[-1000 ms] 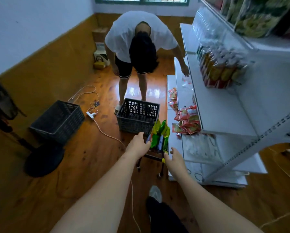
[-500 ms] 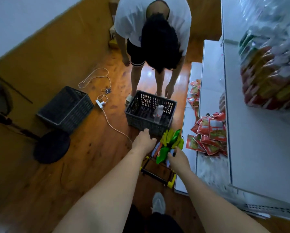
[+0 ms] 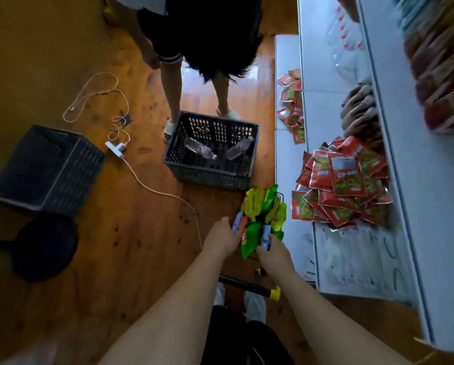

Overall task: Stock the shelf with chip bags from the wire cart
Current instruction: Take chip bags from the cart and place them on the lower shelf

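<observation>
Down low, both hands are seen at the chip bags point(image 3: 262, 209), a bunch of green and yellow packs standing up out of the wire cart point(image 3: 247, 283), which is parked on the wooden floor point(image 3: 115, 246) just beside the white shelf point(image 3: 431, 206). The left hand point(image 3: 222, 238) is pressed against the left side of the bunch, its fingers point(image 3: 233, 229) closed on a blue-and-orange pack. The right hand point(image 3: 270, 252) is placed at the bunch's right lower side, its fingers wrapped on a blue pack next to a green bag. Little of the cart is shown beyond a black bar with a yellow end cap; the basket is mostly hidden by arms and bags. A heap of red snack packets point(image 3: 344, 183) is laid on a lower shelf board, near the bags but apart. A dark crate point(image 3: 212, 151) with 2 plastic bottles point(image 3: 220, 151) inside is set on the floor past the cart, and another person point(image 3: 194, 48) is bent over behind it. A 2nd dark crate point(image 3: 44, 167) is seen to the left, well apart, with a white cable point(image 3: 152, 188) trailing between them. Upper shelf goods are blurred.
</observation>
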### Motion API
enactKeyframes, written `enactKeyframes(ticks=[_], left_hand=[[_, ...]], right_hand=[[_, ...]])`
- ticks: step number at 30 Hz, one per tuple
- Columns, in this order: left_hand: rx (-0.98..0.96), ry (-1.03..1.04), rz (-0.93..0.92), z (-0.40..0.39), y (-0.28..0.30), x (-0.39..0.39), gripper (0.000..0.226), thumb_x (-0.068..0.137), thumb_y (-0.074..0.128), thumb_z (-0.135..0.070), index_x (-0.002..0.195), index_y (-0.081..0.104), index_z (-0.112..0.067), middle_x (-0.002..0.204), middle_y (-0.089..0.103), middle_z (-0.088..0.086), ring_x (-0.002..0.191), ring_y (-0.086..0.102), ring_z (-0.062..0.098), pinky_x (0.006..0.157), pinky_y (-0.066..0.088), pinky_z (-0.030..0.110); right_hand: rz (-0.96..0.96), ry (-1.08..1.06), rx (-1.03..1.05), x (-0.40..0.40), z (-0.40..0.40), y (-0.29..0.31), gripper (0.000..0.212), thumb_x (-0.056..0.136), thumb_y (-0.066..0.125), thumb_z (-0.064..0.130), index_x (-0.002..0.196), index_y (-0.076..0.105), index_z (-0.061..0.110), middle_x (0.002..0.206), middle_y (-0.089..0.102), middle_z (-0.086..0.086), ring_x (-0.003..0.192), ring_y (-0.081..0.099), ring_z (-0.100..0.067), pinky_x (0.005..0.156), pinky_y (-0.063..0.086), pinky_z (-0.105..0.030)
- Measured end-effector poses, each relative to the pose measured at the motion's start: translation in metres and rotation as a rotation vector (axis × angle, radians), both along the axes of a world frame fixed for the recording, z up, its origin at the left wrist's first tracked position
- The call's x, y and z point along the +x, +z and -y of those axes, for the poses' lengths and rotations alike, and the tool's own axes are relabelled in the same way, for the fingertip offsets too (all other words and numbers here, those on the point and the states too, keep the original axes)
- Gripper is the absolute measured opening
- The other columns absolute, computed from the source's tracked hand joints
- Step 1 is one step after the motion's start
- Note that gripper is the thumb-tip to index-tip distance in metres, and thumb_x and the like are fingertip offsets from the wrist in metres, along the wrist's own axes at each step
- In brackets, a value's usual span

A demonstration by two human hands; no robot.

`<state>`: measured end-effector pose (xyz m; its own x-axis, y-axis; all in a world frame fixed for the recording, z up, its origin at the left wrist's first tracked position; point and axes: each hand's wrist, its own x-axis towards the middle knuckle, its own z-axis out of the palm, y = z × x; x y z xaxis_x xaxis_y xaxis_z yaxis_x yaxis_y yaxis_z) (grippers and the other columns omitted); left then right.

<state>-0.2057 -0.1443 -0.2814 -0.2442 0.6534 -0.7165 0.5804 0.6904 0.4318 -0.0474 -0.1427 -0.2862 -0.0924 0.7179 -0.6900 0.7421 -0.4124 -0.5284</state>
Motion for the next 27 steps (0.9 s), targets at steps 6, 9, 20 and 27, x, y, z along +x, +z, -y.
enactKeyframes(ticks=[6,9,20,27], left_hand=[[-0.017,-0.021,0.055,-0.014,-0.096,0.001,0.04,0.098,0.049,-0.035,0.126,0.051,-0.007,0.123,0.057,0.02,0.111,0.056,0.036,0.083,0.045,0.036],[-0.021,-0.018,0.081,-0.02,-0.145,0.004,0.034,0.099,0.049,-0.035,0.116,0.055,-0.006,0.114,0.061,0.018,0.105,0.059,0.034,0.074,0.041,0.032],[-0.1,0.176,0.306,-0.049,-0.278,0.026,0.083,0.074,0.061,-0.069,0.135,0.049,-0.014,0.122,0.064,0.012,0.112,0.062,0.032,0.094,0.052,0.041],[-0.045,0.027,0.024,-0.062,-0.281,0.022,0.037,0.1,0.047,-0.029,0.115,0.063,0.0,0.119,0.063,0.026,0.11,0.059,0.039,0.083,0.045,0.036]], right_hand=[[-0.034,-0.11,-0.074,-0.019,-0.015,-0.073,0.007,0.091,0.054,0.015,0.098,0.055,0.014,0.084,0.059,-0.006,0.086,0.058,-0.028,0.069,0.046,-0.035],[-0.044,-0.14,-0.071,-0.025,-0.024,-0.116,0.018,0.092,0.053,0.011,0.107,0.061,0.005,0.101,0.066,-0.017,0.094,0.061,-0.035,0.079,0.05,-0.04],[-0.035,-0.175,-0.028,-0.03,-0.039,-0.262,0.059,0.085,0.06,0.029,0.14,0.039,0.019,0.12,0.063,-0.014,0.105,0.062,-0.034,0.075,0.047,-0.032],[-0.005,-0.204,0.094,-0.018,-0.029,-0.266,0.043,0.089,0.061,0.028,0.13,0.051,0.019,0.116,0.067,-0.011,0.105,0.062,-0.034,0.084,0.052,-0.039]])
